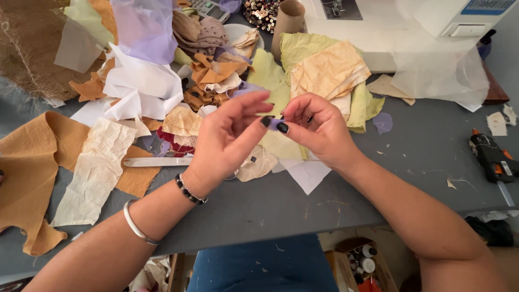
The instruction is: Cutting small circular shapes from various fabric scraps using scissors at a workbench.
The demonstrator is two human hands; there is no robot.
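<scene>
Early yet — purple scrap [274,124] pinched between left hand [230,138] and right hand [319,127], fabric pieces [216,75] beyond the grip unused on the counter [421,146].

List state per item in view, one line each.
left hand: raised, fingers pinching the lilac scrap
right hand: raised, pinching the same scrap
lilac scrap: held between both hands, above the table
glue gun: lying on its side on the table
cardboard tube: standing upright
</scene>
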